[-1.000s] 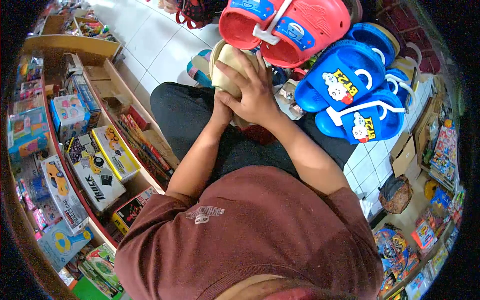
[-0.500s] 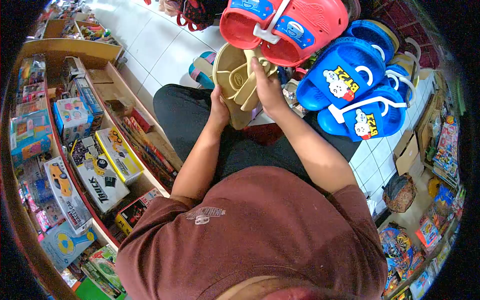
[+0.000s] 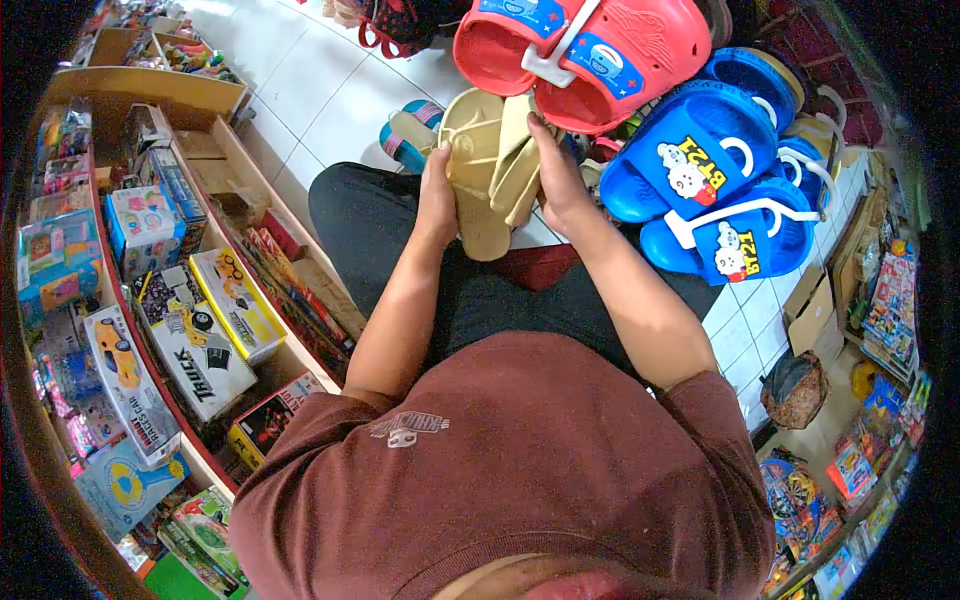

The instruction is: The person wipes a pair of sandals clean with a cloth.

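Observation:
A pair of beige sandals (image 3: 475, 195) is held up over my lap, one upright with its sole and straps facing me. My left hand (image 3: 436, 195) is closed on that sandal's left edge, thumb lying along it. My right hand (image 3: 562, 180) grips the other beige sandal (image 3: 516, 165), turned edge-on beside the first, with the thumb near its top. Just beyond the right hand are red-pink clogs (image 3: 630, 65) joined by a white plastic hanger. Blue slippers (image 3: 690, 165) with a cartoon figure lie to its right.
A teal-strapped sandal (image 3: 405, 145) rests on the white tile floor (image 3: 310, 75) ahead. Wooden shelving (image 3: 240, 185) with boxed toys, including a truck box (image 3: 195, 345), runs along the left. Packaged toys (image 3: 795, 500) and an open cardboard box (image 3: 815, 315) are at the right.
The beige sandals have been turned: the left one stands straighter and the right one is now edge-on. Both hands remain on them. The surroundings shifted slightly with the head.

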Action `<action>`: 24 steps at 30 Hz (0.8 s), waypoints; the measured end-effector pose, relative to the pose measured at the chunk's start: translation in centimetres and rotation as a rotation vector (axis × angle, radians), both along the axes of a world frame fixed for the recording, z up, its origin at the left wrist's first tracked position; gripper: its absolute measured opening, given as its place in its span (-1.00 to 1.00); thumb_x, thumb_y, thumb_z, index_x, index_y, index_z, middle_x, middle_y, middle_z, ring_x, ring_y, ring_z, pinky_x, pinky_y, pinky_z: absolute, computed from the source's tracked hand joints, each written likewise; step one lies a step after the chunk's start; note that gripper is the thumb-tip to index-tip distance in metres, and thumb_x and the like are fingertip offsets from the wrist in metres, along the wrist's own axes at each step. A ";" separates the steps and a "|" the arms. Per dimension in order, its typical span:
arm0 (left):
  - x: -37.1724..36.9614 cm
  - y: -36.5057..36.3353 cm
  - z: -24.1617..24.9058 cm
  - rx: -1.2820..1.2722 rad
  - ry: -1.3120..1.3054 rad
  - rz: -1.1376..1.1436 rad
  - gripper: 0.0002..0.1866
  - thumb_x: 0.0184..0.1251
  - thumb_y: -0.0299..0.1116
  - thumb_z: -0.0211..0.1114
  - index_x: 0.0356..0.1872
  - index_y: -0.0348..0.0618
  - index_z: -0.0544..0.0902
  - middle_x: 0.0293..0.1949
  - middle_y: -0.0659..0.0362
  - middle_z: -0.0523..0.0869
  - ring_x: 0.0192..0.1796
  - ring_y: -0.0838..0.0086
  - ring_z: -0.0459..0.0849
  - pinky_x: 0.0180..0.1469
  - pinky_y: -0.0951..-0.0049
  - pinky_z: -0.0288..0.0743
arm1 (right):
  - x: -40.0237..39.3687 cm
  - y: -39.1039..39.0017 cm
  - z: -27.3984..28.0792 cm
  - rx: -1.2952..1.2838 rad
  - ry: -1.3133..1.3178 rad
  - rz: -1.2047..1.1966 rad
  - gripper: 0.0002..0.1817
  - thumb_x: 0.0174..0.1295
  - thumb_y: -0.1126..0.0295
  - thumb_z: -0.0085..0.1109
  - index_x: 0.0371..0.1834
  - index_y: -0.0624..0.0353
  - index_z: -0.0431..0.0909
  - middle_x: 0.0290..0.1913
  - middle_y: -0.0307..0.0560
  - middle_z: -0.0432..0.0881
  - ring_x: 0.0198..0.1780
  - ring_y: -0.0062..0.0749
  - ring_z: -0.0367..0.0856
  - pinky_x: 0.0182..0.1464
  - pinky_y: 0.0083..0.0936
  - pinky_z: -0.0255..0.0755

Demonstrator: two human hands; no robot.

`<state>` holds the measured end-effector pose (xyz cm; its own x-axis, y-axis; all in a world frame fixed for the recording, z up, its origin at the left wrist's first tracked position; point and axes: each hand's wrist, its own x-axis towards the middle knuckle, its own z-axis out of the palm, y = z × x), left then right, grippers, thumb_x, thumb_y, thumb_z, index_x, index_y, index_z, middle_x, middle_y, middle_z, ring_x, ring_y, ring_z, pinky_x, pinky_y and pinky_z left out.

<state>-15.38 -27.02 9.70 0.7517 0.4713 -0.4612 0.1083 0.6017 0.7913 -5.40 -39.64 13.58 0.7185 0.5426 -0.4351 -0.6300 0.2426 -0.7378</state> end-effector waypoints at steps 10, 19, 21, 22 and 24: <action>0.3 0.4 -0.1 0.268 0.058 0.107 -0.51 0.49 -0.10 0.28 0.20 -0.31 0.52 -0.01 0.07 0.70 -0.05 0.41 0.69 0.05 0.38 0.56 | 0.4 0.0 -1.2 0.094 0.160 0.045 -0.48 0.37 0.05 0.22 0.28 0.08 0.46 0.04 -0.14 0.67 0.02 -0.37 0.67 0.10 -0.36 0.56; -1.9 5.1 8.7 0.360 0.311 -0.273 -0.46 0.43 -0.06 0.32 0.26 -0.21 0.54 -0.03 0.11 0.72 -0.05 0.47 0.67 0.05 0.43 0.53 | 0.2 -0.9 -1.8 -0.166 0.043 0.161 -0.66 0.31 0.28 0.30 0.07 0.21 0.63 -0.10 -0.13 0.74 -0.15 -0.39 0.74 -0.07 -0.44 0.61; -3.3 7.0 9.0 0.655 0.324 -0.496 -0.40 0.40 -0.03 0.35 0.33 -0.13 0.48 0.04 0.08 0.70 0.04 0.44 0.63 0.12 0.40 0.49 | -0.1 -1.1 -2.1 -0.111 -0.030 0.170 -0.66 0.32 0.36 0.28 0.12 0.24 0.62 -0.04 -0.12 0.73 -0.08 -0.40 0.72 -0.01 -0.46 0.58; -3.9 8.0 8.5 0.688 0.278 -0.562 -0.37 0.39 -0.03 0.36 0.36 -0.14 0.48 0.09 0.08 0.69 0.12 0.41 0.61 0.20 0.40 0.46 | -0.3 -1.1 -1.6 -0.129 -0.097 0.179 -0.65 0.32 0.40 0.26 0.15 0.25 0.60 -0.01 -0.12 0.73 -0.04 -0.41 0.71 0.03 -0.47 0.56; -5.0 8.9 7.7 0.789 0.198 -0.624 -0.35 0.37 -0.03 0.38 0.39 -0.15 0.48 0.14 0.07 0.69 0.18 0.37 0.60 0.28 0.39 0.41 | -0.6 -1.3 -0.6 -0.164 -0.222 0.188 -0.62 0.33 0.50 0.23 0.21 0.26 0.58 0.06 -0.10 0.71 0.05 -0.43 0.68 0.11 -0.48 0.52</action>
